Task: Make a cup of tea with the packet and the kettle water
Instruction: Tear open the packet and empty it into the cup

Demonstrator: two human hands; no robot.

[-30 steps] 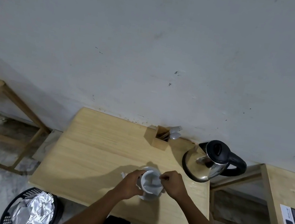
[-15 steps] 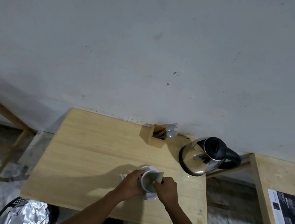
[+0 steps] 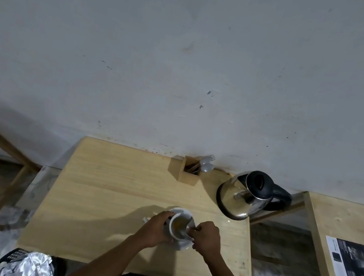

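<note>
While a black mesh waste basket point(image 3: 10, 261) lined with crumpled silver foil sat on the floor at the far left, a pale rectangular wooden table point(image 3: 110, 193) stood against a grey wall. On the table's near half, the left hand point(image 3: 153, 229) curled around the left side of a white ceramic cup point(image 3: 178, 225) holding amber liquid, which stood on a white round saucer point(image 3: 180, 244). Touching the cup's right rim, the right hand point(image 3: 206, 236) had its fingers pressed together, pinching something too small to identify. Further back stood a small wooden box point(image 3: 186, 177) holding pale plastic cutlery point(image 3: 206, 165). At the table's right rear corner, well apart from the cup, rested a rounded stainless steel kettle point(image 3: 240, 202) with a black lid and handle.
</note>
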